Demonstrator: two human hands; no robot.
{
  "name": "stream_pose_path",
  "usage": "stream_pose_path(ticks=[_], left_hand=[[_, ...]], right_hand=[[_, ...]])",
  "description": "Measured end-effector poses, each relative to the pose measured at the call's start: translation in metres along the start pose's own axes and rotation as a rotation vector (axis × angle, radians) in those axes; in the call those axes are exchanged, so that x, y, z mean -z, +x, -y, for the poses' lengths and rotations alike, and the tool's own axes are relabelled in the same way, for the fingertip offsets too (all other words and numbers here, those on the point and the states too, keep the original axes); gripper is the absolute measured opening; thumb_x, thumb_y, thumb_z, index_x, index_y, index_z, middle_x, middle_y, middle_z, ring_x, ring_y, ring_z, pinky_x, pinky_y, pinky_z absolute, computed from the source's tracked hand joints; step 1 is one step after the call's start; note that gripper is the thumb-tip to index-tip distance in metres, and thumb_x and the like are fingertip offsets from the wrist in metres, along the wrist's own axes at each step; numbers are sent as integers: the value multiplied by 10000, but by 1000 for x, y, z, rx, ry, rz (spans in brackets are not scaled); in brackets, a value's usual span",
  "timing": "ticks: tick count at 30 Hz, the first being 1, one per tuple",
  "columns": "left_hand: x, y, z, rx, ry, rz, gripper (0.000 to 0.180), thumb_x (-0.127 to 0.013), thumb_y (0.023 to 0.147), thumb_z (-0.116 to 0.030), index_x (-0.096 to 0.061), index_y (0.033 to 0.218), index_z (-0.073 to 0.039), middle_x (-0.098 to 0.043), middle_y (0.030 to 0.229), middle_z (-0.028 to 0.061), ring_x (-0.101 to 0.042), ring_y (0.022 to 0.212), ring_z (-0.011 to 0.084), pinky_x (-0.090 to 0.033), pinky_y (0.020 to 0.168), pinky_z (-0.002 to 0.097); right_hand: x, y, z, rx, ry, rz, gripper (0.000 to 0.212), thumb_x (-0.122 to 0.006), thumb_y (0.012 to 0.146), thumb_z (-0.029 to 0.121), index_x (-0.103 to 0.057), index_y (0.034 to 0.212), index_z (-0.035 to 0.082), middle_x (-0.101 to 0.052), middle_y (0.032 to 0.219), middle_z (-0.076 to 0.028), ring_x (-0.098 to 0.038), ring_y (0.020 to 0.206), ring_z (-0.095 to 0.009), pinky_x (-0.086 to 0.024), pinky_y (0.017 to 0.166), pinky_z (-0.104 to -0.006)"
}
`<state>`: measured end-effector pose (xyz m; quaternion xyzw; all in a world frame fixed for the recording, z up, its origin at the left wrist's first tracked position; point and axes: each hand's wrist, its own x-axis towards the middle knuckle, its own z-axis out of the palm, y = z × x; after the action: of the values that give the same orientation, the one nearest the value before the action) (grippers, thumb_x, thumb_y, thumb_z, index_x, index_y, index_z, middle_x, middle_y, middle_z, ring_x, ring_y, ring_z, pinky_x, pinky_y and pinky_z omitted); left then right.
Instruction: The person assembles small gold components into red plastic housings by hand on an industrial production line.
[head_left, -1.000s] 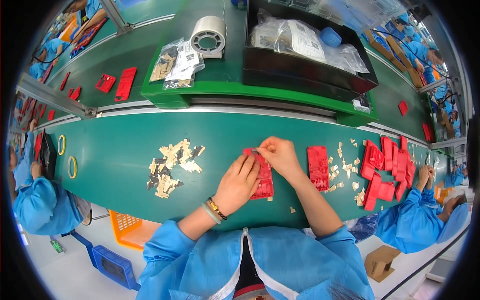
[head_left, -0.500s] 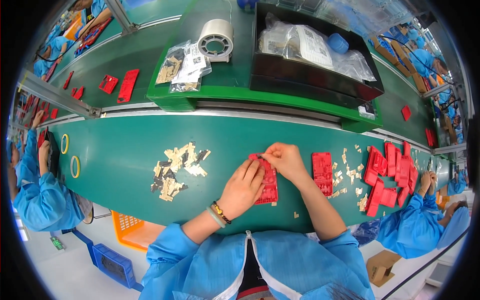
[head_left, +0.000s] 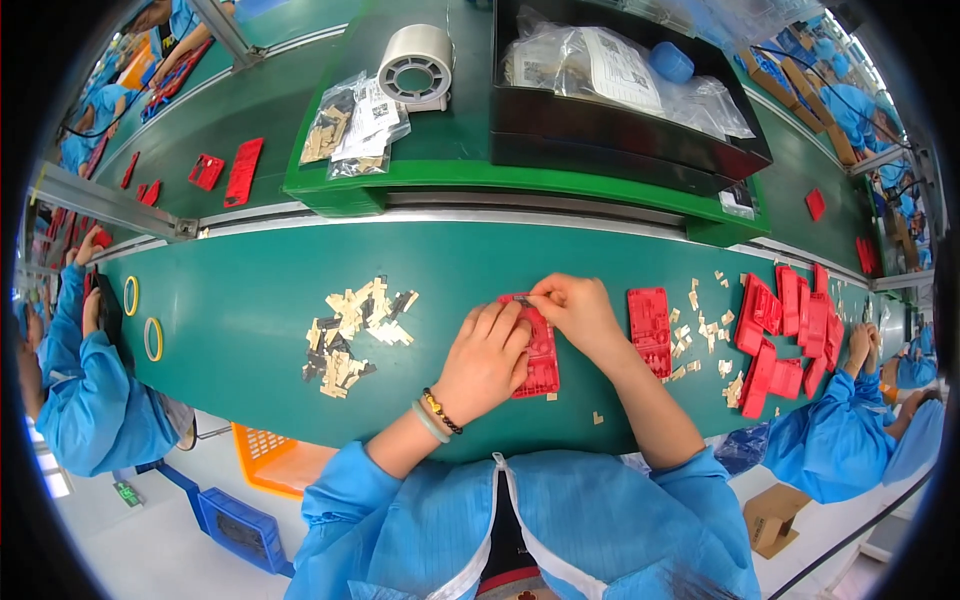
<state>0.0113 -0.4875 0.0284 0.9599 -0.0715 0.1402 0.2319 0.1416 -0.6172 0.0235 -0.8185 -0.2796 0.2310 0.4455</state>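
Currently: left hand (head_left: 487,352) and right hand (head_left: 573,308) at one red housing (head_left: 542,362) on the green bench (head_left: 235,330)

Housing lies right in front of the person, long side running away from them, its upper left part hidden under the left hand. Left hand: palm down, fingers bent and close together over the housing's left side; grip cannot be told, undersides hidden. Right hand: thumb and forefinger narrow, tips at a small dark piece (head_left: 520,299) by the housing's far end; whether they pinch it, can't tell. Left wrist has a dark beaded bracelet (head_left: 437,408) and a pale bangle (head_left: 431,423).

Second red housing (head_left: 649,332) just right of the right forearm, apart from the first. Beige bits (head_left: 704,330) scattered beside it, then a heap of red parts (head_left: 786,300) farther right. Left of the hands, a loose pile of beige and dark pieces (head_left: 352,303). Two tape rings (head_left: 147,340) near the bench's left end.

Beyond, a green raised shelf (head_left: 430,179) with a white roll (head_left: 418,48), a clear bag of pieces (head_left: 325,132) and a black box (head_left: 620,137). Co-workers in blue sit at both sides.
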Motion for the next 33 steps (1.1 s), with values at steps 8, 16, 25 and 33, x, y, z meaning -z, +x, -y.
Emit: stream_pose_path(ticks=[8, 16, 25, 33], left_hand=[[0, 5, -2, -31, 30, -95, 396, -624, 716, -126, -538, 1074, 19, -530, 1147, 181, -497, 1088, 334, -397, 973, 442], [-26, 13, -3, -16, 206, -176, 279, -574, 732, -156, -624, 967, -15, -542, 959, 78, -500, 906, 218, -391, 829, 324], [-25, 7, -7, 20, 273, -210, 174, -564, 749, -190, -685, 755, -65, -542, 954, 46, -466, 924, 208, -362, 810, 339], [-28, -13, -2, 127, 183, -270, 448, -617, 782, -375, -634, 1055, -20, -537, 1119, 100, -449, 1083, 264, -352, 878, 403]], right_hand=[[-5, -35, -4, 427, -584, -328, 151, -656, 820, 222, -687, 956, 164, -592, 713, -16, -612, 587, -193, -488, 499, -324], [-1, -81, -2, 291, -473, -220, 286, -685, 795, 134, -604, 1067, 97, -595, 897, -81, -604, 628, -209, -494, 534, -312], [-24, -119, 1, 423, -577, 10, 289, -682, 779, 45, -601, 1056, 57, -577, 1073, -107, -615, 850, -249, -511, 699, -323], [-15, -120, -3, 565, -613, -57, 244, -678, 769, -11, -641, 1005, 38, -587, 957, -112, -615, 752, -213, -499, 608, -283]])
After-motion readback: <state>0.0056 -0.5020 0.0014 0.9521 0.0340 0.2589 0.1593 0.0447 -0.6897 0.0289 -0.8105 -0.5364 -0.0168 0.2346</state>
